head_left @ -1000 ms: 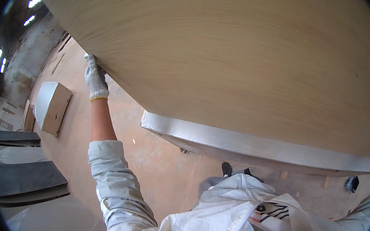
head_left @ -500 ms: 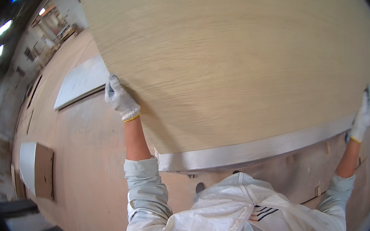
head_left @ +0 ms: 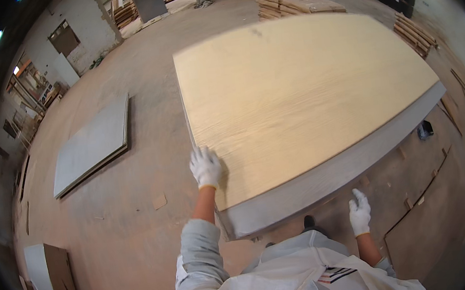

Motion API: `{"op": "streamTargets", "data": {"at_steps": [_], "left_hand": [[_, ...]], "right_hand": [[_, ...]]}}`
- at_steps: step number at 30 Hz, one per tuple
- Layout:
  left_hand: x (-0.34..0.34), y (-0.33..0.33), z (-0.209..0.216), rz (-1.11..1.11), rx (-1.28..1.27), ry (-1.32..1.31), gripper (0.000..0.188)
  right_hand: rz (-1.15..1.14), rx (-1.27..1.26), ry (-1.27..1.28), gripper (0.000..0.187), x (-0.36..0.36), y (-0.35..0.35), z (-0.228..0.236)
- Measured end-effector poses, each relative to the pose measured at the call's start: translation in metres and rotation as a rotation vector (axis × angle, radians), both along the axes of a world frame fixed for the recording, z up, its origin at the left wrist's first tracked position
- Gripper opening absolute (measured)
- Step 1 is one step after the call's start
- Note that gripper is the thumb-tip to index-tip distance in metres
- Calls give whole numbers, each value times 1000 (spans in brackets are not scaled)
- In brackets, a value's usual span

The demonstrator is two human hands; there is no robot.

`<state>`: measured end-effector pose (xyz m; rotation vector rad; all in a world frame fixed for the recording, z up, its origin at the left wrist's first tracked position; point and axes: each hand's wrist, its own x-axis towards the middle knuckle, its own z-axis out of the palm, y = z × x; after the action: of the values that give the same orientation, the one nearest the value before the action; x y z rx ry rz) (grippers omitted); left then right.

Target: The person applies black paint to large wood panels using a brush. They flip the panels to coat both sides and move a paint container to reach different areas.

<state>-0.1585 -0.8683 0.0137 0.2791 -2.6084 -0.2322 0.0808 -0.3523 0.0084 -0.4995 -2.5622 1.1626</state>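
A large pale wood-grain sheet [head_left: 301, 98] lies on top of a thick stack with smooth grey-white sides [head_left: 326, 173]. My left hand [head_left: 205, 167], in a white knit glove with a yellow cuff, rests on the sheet's left edge near its front corner. Its fingers are stretched out and apart, and nothing is held in them. In front of the stack, away from the sheet, my right hand [head_left: 360, 213] hangs in the air in a matching glove. It is empty, with the fingers partly spread.
To the left, flat grey panels [head_left: 96, 138] lie on the dusty floor. A box-shaped block [head_left: 51, 277] stands at the lower left. Bundled brown stacks [head_left: 303, 5] sit behind the sheet. A small dark object [head_left: 424, 129] is by the stack's right end.
The wood-grain sheet, held close by both hands before, now lies lower and farther off on the stack. My right hand has left its right edge and come inward; my left stays at its left edge.
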Motion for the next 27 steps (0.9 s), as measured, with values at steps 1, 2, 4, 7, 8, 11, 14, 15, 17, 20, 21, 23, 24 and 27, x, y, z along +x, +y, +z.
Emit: {"op": "streamTargets", "data": {"at_steps": [1, 2, 4, 7, 8, 11, 14, 15, 17, 20, 21, 23, 24, 27], "left_hand": [[19, 14, -13, -83, -25, -156, 52], [35, 22, -21, -157, -54, -314, 56], [50, 19, -28, -146, -37, -278, 58], [52, 16, -34, -134, -12, -266, 60], [53, 14, -35, -129, -6, -268, 60], [56, 17, -38, -159, -28, -242, 61], [77, 20, -41, -256, -34, -255, 61], [88, 23, -38, -291, -38, -260, 62], [118, 25, -37, -332, 23, -305, 70], [156, 39, -7, -328, 132, -466, 79], [160, 42, 2, -282, 105, -455, 80], [168, 47, 8, -186, 61, -439, 82], [168, 39, 5, -163, 59, -445, 82], [159, 18, -6, -56, 28, -465, 79]], "right_hand": [[-5, 81, 1, 43, 14, -5, -12], [-2, 159, 0, 43, 25, -12, -20], [4, 213, 0, 42, 40, -20, -27], [33, 250, -12, 42, 56, -31, -24], [47, 252, -17, 42, 59, -37, -23], [35, 253, -33, 42, 67, -48, -16], [58, 279, -35, 42, 75, -58, -16], [74, 295, -32, 42, 74, -60, -14], [62, -100, -42, 37, 70, -64, -6], [2, -720, -107, 34, 48, -70, 25], [-16, -930, -143, 33, 37, -72, 36], [0, -1284, -136, 32, 12, -68, 50], [29, -1465, -142, 32, -4, -70, 54], [101, -1719, -170, 47, -58, -82, 46]]}}
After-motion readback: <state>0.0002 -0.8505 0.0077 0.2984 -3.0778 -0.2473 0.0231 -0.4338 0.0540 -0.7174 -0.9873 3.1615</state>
